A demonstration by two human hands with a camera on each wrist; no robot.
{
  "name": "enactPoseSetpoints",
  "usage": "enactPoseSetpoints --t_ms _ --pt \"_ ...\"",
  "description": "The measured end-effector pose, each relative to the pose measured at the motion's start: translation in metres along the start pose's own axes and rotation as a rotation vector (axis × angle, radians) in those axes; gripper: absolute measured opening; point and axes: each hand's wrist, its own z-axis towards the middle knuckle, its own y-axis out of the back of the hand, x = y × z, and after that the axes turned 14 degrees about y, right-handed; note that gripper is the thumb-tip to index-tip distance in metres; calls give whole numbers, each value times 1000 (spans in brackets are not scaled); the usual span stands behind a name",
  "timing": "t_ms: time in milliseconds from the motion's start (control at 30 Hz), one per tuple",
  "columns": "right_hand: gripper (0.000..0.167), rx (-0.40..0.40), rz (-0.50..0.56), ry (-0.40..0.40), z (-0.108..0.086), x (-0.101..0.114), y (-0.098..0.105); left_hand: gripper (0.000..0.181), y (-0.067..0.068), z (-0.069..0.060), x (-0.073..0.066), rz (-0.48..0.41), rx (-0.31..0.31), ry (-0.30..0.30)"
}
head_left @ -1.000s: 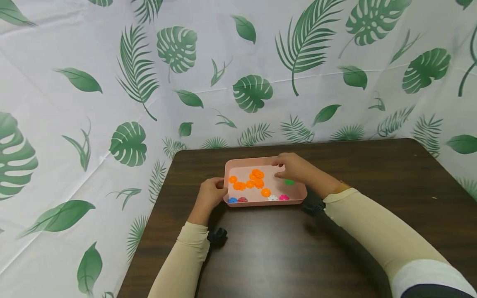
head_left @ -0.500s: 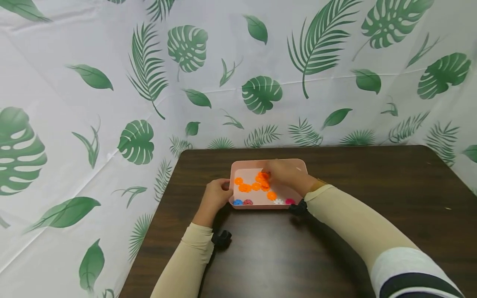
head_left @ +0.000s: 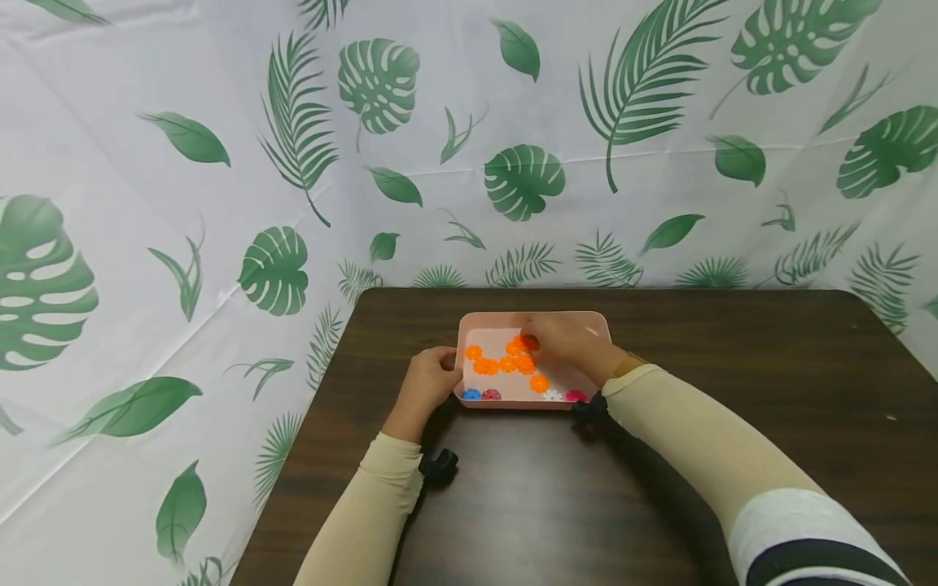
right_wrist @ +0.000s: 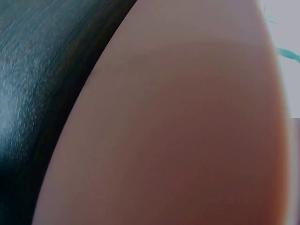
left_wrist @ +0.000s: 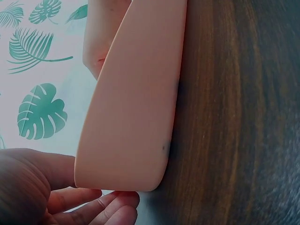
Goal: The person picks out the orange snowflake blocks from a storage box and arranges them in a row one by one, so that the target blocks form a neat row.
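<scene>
A shallow pink tray (head_left: 533,404) lies on the table. My left hand (head_left: 427,378) grips its left end; in the left wrist view the thumb and fingers of that hand (left_wrist: 51,192) lie about the tray's wall (left_wrist: 126,117). My right hand (head_left: 567,346) reaches into the tray, fingertips bent down on an orange flower-shaped disc (head_left: 529,342), which they seem to pinch. Several more orange discs (head_left: 485,366) lie in the middle. Along the near wall are a blue disc (head_left: 472,394), a red disc (head_left: 491,395), a white disc (head_left: 552,395) and a pink disc (head_left: 576,395).
The dark wood table (head_left: 513,496) extends around the tray. Behind it hangs a white cloth (head_left: 440,203) with green leaf prints. The tray's outer wall (right_wrist: 178,131) fills most of the right wrist view, hiding the right fingers there.
My right hand has moved left inside the tray, from over a green disc to the orange discs. The hand now covers the green one. My left hand stays on the tray's left end.
</scene>
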Motion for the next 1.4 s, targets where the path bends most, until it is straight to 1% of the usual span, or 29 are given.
enactPoseSetpoints --t_ms 33,100,133,267,400,567,633,700,767,867,1033,1233,1400 --pt "14 11 -71 39 -1 -1 0 42 0 0 0 -3 6 1" --pt "26 27 -195 108 -3 -1 1 42 -1 -1 0 -7 13 -4" --pt "29 26 -208 112 -3 -1 1 42 -2 -1 0 -8 15 -6" --pt "29 5 -180 99 -2 -3 3 42 -2 -2 0 -5 11 -5" --pt "29 -4 -172 137 1 -4 12 42 0 -1 -1 -15 10 16" --pt "35 -7 -224 142 -8 -4 25 43 -1 0 1 -20 18 22" --pt "37 -21 -226 157 -14 -4 31 43 -1 0 1 -21 20 28" --pt "40 -45 -218 192 -20 -5 38 43 -1 -1 2 -25 20 33" --pt "40 -77 -205 210 -26 -7 44 43 0 -1 2 -27 18 38" --pt "39 -115 -207 203 -34 -9 54 43 -1 -1 3 -26 17 37" --pt "39 -156 -186 132 -48 -14 64 43 -3 1 6 -28 14 28" --pt "38 -189 -175 106 -70 -29 74 44 -5 1 9 -26 7 20" --pt "38 -238 -169 60 -90 -48 79 45 -6 1 11 -24 2 11"
